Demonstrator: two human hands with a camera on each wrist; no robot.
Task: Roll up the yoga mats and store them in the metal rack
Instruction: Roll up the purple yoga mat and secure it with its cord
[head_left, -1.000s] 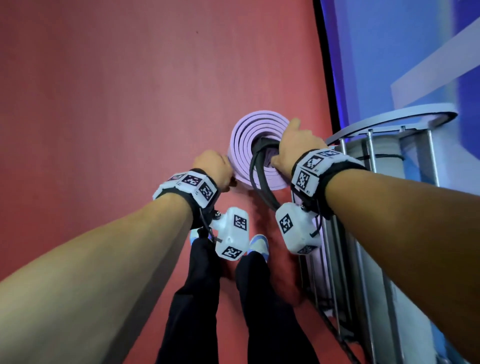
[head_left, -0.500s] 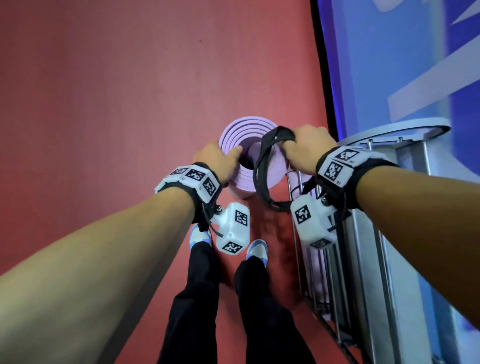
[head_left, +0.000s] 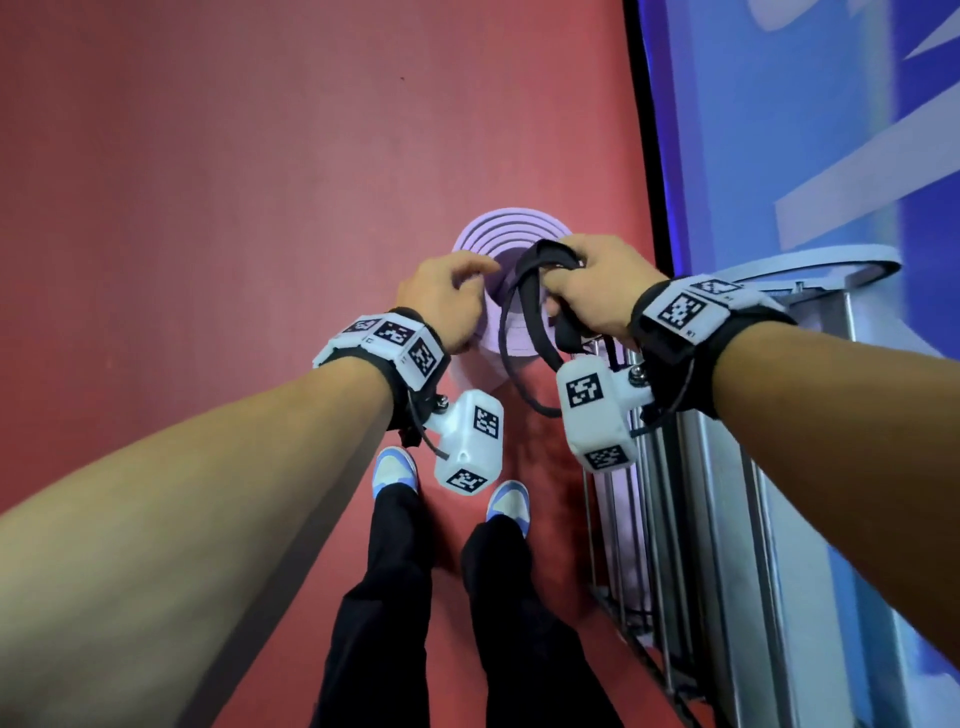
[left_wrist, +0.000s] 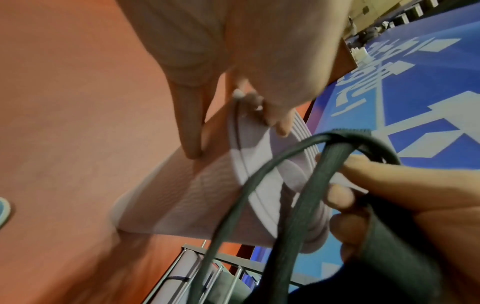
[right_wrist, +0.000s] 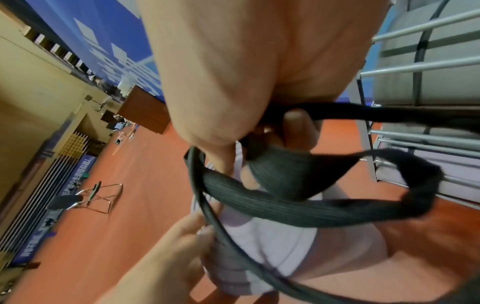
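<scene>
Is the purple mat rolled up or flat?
Rolled up. The purple mat shows spiral rings at its end; the left hand grips it.

Red floor (head_left: 208, 208), rolled lilac mat (head_left: 511, 231) upright on it, metal rack (head_left: 698, 519) just beside at R.

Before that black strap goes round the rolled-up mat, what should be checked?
1. Is the rolled mat wound tight? Ok, the coils look snug.
2. Is the left hand steadying it? Ok, its fingers grip the top edge.
3. Does the right hand hold the black strap? Ok, its fingers are curled round it.
4. Is the strap looped round the mat? Not ok, it hangs loose beside the roll.
5. Is there a free slot in the metal rack? Cannot tell; rolls already stand inside.
</scene>
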